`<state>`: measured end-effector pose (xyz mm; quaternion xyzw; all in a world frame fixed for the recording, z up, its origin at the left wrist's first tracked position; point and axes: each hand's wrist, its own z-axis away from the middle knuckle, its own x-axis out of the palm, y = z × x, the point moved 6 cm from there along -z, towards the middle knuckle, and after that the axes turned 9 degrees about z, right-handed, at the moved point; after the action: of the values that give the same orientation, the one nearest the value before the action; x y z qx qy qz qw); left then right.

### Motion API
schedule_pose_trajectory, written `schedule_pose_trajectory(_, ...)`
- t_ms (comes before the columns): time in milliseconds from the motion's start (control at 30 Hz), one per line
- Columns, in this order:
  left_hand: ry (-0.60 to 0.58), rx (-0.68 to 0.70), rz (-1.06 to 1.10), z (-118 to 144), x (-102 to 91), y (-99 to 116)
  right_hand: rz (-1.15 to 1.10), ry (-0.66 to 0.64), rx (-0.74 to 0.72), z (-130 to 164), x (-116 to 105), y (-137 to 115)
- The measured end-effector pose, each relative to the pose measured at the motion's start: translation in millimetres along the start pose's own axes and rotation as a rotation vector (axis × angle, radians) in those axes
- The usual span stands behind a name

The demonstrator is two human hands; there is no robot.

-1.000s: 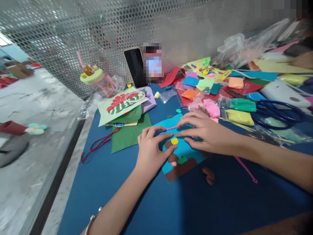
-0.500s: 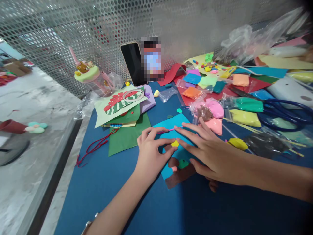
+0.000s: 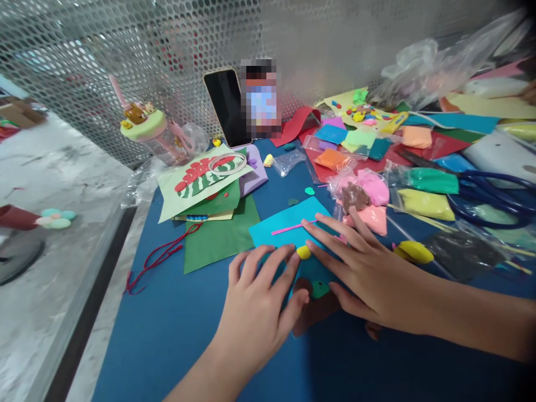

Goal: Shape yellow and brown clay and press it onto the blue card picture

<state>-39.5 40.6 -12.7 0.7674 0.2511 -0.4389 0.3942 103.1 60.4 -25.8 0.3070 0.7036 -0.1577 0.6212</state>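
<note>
Blue tabletop (image 3: 167, 318) under turquoise sheet (image 3: 290, 215) | perforated panel (image 3: 167, 50) behind | grey floor (image 3: 71, 268) left

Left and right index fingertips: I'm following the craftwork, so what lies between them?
A yellow piece on the blue paper lies between the index fingertips of the left hand and right hand, as the head view shows.
</note>
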Motion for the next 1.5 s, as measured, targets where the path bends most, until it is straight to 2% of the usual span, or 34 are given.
schedule_pose_trajectory(100,0.071,0.034,0.049,-3,-3.2,-1,-0.014,-0.009,0.004,-1,0,0)
schedule_pose_trajectory(200,0.145,-0.004,0.137,-14,-5.3,-12,-0.06,-0.003,0.035,-2,-3,5)
schedule_pose_trajectory(267,0.098,0.009,0.156,-25,-0.7,-18,-0.084,0.017,0.06,-2,-6,10)
schedule_pose_trajectory(400,-0.053,0.154,0.09,-44,12.0,-19,-0.106,0.056,0.072,-2,-9,15)
schedule_pose_trajectory(500,-0.094,0.205,0.033,-50,17.1,-17,-0.122,0.052,0.057,-2,-9,14)
schedule_pose_trajectory(667,-0.002,0.183,-0.036,-46,13.4,-20,-0.127,0.015,0.04,-2,-2,11)
schedule_pose_trajectory(800,0.048,0.221,-0.039,-41,10.8,-19,-0.117,0.041,0.062,-2,-1,10)
schedule_pose_trajectory(1000,0.049,0.214,-0.02,-41,9.5,-19,-0.108,0.065,0.077,-3,-2,9)
schedule_pose_trajectory(1233,0.043,0.125,0.113,-34,4.1,-31,-0.133,0.043,0.058,-1,-1,11)
schedule_pose_trajectory(1500,-0.039,0.288,-0.056,-23,1.5,-20,-0.092,0.059,0.066,-1,-4,12)
